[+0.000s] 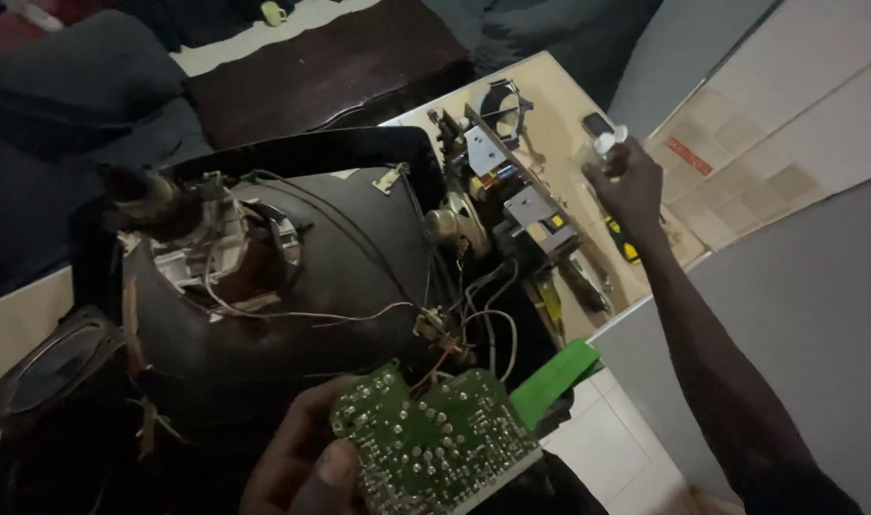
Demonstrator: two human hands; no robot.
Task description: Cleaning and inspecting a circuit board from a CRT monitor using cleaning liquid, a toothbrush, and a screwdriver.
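Circuit board: green, solder side up, low centre, wired to the picture tube
Left hand: thumb and fingers clamped on the board's left edge
Right hand: fingers closed around a small clear bottle above the table

Left hand gripping; right hand outstretched, closed.
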